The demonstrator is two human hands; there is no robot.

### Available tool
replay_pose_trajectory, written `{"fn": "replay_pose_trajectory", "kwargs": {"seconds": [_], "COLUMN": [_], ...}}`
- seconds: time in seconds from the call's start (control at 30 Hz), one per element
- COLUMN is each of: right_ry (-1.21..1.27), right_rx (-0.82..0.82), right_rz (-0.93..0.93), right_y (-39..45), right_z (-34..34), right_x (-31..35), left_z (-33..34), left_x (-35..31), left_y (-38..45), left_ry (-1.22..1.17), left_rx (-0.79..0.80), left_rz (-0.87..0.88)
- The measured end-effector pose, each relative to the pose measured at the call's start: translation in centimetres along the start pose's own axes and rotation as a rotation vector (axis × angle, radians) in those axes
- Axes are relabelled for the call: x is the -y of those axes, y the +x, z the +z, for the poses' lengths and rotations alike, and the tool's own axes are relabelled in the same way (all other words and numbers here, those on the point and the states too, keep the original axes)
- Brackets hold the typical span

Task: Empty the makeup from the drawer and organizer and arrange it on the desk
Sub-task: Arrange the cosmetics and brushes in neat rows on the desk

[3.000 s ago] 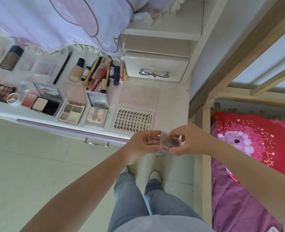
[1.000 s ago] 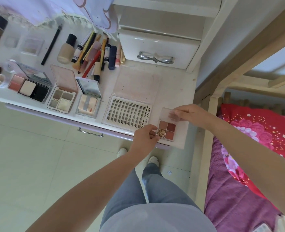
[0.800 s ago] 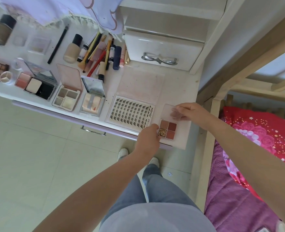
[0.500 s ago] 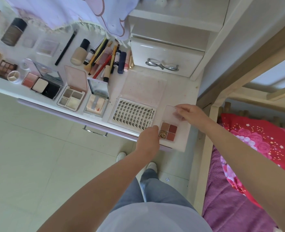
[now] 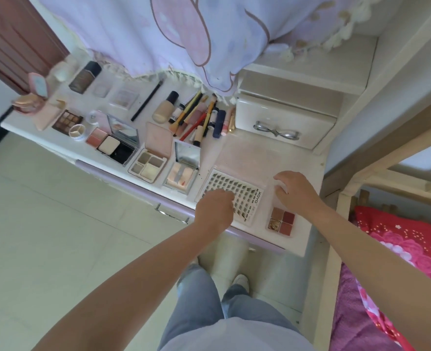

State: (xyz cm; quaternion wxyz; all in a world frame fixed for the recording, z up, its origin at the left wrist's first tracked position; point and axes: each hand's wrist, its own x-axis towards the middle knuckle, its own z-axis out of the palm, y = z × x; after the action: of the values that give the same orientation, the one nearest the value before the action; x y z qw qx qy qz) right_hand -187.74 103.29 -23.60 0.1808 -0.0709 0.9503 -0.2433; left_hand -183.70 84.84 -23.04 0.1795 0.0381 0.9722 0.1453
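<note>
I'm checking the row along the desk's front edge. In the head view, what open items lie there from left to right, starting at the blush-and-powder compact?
Blush-and-powder compact → four-pan beige palette → mirrored highlighter compact → false-lash tray → four-pan red eyeshadow palette.

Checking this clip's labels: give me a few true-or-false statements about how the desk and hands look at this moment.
1. The four-pan eyeshadow palette lies open on the desk. True.
2. The left hand grips the palette. False: it is over the lash tray, apart from the palette.
3. The small drawer is pulled out. False: it is closed.
4. The right hand is beyond the palette's pans. True.
</note>
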Motion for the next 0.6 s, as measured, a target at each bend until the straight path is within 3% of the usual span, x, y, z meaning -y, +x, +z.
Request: {"fn": "replay_pose_trajectory", "kwargs": {"seconds": [0.23,0.43,0.6], "right_ry": [-0.042,-0.103,-0.094], "right_rx": [0.024,-0.054,-0.037], "right_rz": [-0.148,-0.247,-0.167], "right_y": [4.8,10.9,17.8], "right_z": [0.2,0.8,3.1], "right_x": [9.5,20.2,29.8], "left_z": [-5.9,-11.8,-17.2], "left_x": [7.5,16.1,25.9], "left_y": [2.0,5.4,8.8], "left_ry": [0.086,0.128,0.193], "left_rx": [-0.126,-0.165,-0.149], "left_rz": [-0.064,-0.159,-0.108]}}
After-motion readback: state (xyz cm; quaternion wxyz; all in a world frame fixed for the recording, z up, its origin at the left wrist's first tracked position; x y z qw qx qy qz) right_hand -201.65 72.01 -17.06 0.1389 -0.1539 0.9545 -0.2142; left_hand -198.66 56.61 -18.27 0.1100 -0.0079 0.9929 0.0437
